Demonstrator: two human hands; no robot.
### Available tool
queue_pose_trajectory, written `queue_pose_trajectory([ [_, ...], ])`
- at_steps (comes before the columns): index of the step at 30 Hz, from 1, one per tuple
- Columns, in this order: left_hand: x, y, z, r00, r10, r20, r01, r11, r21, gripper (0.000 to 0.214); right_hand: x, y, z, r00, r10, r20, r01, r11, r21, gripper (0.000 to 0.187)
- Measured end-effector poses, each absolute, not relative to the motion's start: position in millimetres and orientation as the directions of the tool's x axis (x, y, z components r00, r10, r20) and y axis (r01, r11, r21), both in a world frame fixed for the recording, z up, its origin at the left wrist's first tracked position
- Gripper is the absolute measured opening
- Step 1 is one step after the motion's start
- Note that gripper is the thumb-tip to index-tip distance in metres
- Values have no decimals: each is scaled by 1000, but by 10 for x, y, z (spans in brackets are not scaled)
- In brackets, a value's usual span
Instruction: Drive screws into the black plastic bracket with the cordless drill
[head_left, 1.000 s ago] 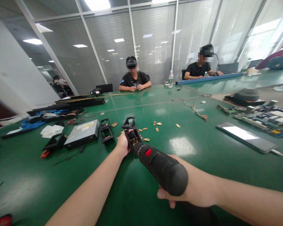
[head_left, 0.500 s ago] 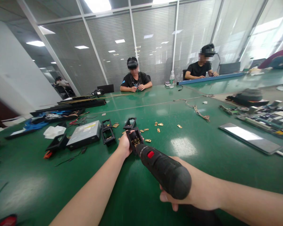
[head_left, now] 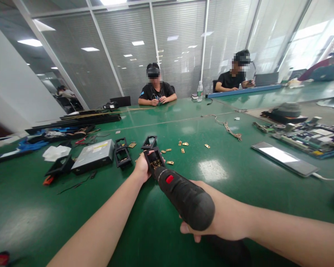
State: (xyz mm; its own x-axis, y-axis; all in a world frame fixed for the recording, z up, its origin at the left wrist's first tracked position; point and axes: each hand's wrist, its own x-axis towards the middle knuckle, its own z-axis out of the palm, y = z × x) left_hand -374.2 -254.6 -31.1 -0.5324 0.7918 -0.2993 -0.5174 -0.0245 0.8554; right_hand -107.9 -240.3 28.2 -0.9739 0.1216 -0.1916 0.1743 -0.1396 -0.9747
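Observation:
My left hand (head_left: 142, 167) is closed around the side of a black rectangular frame (head_left: 149, 158) with brass-coloured pieces inside it. My right hand (head_left: 211, 207) grips a black cordless electric screwdriver (head_left: 185, 200) with a red switch on top. Its nose points into the near end of the frame; the bit's tip is hidden. Just beyond, another black frame (head_left: 149, 142) lies on the green table (head_left: 167, 230). Two more black frames, the nearer one (head_left: 123, 157) in plain view, sit to the left. Several small brass plates (head_left: 170, 162) are scattered to the right of the held frame.
A metal disc drive (head_left: 94, 155) and a crumpled white tissue (head_left: 56, 152) lie on the left. To the right are a phone (head_left: 284, 157) with a cable, circuit boards (head_left: 317, 135) and a cord (head_left: 231, 131). Two people (head_left: 157, 92) sit across the table.
The whole view has shifted slightly, so everything appears a little further left. My hands keep their hold, and the screwdriver stays against the frame.

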Motion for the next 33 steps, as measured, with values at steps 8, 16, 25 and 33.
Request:
queue_pose_trajectory([
  [8,-3724,-2548,-297,-528,794,-303,-525,-24,851,25,-1063,-2422,286,-974,135,-181,172,-78,-982,47],
  [16,-3730,-2544,-322,-541,791,-285,-499,-29,866,24,-1045,-2414,272,-972,138,-191,184,-62,-981,50],
  [25,-3730,-2543,-316,-535,796,-285,-495,-22,869,24,-1049,-2423,271,-975,133,-176,164,-101,-981,50],
  [33,-3714,-2554,-299,-537,791,-292,-502,-22,864,25,-1056,-2418,267,-978,138,-159,150,-78,-986,48],
])
